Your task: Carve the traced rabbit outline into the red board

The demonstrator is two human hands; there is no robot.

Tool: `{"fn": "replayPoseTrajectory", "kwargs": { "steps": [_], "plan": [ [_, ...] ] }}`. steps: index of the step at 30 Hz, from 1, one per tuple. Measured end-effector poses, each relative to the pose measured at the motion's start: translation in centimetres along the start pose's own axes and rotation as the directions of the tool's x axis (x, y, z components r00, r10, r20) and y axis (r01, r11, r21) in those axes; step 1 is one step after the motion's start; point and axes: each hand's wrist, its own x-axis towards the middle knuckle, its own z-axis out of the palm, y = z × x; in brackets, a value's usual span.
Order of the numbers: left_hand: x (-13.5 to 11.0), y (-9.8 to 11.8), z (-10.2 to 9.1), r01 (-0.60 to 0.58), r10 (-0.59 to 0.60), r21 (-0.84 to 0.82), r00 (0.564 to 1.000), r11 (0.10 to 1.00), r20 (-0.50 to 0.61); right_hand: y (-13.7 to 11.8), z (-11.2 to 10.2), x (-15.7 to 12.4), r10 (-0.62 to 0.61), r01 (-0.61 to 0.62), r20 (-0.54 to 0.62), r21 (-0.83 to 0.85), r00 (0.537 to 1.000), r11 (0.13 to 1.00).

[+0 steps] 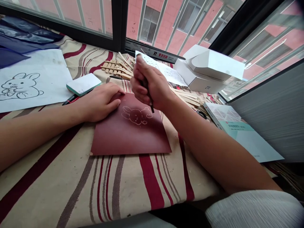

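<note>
A square reddish-brown board [128, 139] lies on the striped cloth, with a rabbit outline [136, 115] in thin pale lines on its upper half. My left hand [104, 101] rests flat across the board's upper left edge, fingers stretched out and holding nothing. Closed in a fist above the board's upper right part, my right hand [152, 82] grips a dark pen-like tool [151, 104]. The tool's lower end points down near the rabbit's right side; whether it touches the board I cannot tell. Left of my left hand is a paper with a rabbit drawing [21, 85].
A white-topped block with a green edge [84, 84] sits beside my left hand, with a dark pen [70, 99] under it. Wooden sticks [118, 68], a white box [209, 69] and papers [171, 72] lie by the window. A book [239, 129] lies at right.
</note>
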Motion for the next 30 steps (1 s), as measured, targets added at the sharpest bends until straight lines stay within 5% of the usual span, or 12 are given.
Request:
{"fn": "replayPoseTrajectory", "kwargs": {
  "steps": [2,5,6,8,10,12,14,15,18,20,24,30],
  "plan": [
    [-0.1,0.0,0.0,0.004,-0.004,0.009,1.000,1.000,0.001,-0.9,-1.3,0.1,0.183,-0.164,0.228,-0.097,0.956,0.982],
    [0.0,0.0,-0.1,0.017,-0.017,0.026,1.000,1.000,0.019,-1.1,-3.0,0.0,0.453,-0.382,0.485,-0.244,0.748,0.891],
    [0.0,0.1,-0.1,0.022,-0.023,0.025,1.000,0.999,0.021,-0.9,-3.5,0.1,0.464,-0.400,0.458,-0.236,0.758,0.886],
    [0.0,0.1,-0.2,0.037,-0.038,0.014,0.999,0.999,0.028,-0.6,-4.2,0.3,0.357,-0.329,0.216,-0.153,0.909,0.932],
    [0.0,0.1,-0.2,0.054,-0.054,0.001,0.998,0.999,0.035,-0.5,-4.7,0.4,0.241,-0.236,0.041,-0.095,0.970,0.967],
    [-0.1,0.2,-0.2,0.056,-0.056,-0.003,0.998,0.998,0.039,-0.4,-5.1,0.5,0.301,-0.283,0.206,-0.112,0.931,0.953],
    [-0.1,0.0,-0.2,0.042,-0.042,0.002,0.999,0.999,0.032,-0.2,-5.4,0.7,0.366,-0.329,0.393,-0.160,0.844,0.931],
    [-0.1,-0.1,-0.1,0.035,-0.036,0.006,0.999,0.999,0.021,-0.1,-5.6,0.8,0.350,-0.310,0.384,-0.164,0.854,0.937],
    [-0.2,-0.5,0.2,0.024,-0.024,0.011,1.000,1.000,-0.002,-0.1,-6.3,1.2,0.146,-0.144,0.045,-0.044,0.988,0.989],
    [-0.2,-0.7,0.3,0.014,-0.014,0.008,1.000,1.000,-0.013,-0.5,-6.6,1.3,0.054,-0.053,-0.113,0.016,0.992,0.998],
    [-0.2,-0.5,0.1,0.010,-0.010,0.005,1.000,1.000,-0.007,-1.5,-5.7,0.9,-0.047,0.043,-0.149,-0.032,0.988,0.999],
    [-0.3,-0.2,0.0,0.017,-0.017,0.008,1.000,1.000,-0.004,-0.1,-1.6,1.2,-0.073,0.076,-0.167,0.009,0.983,0.997]
  ]
}}
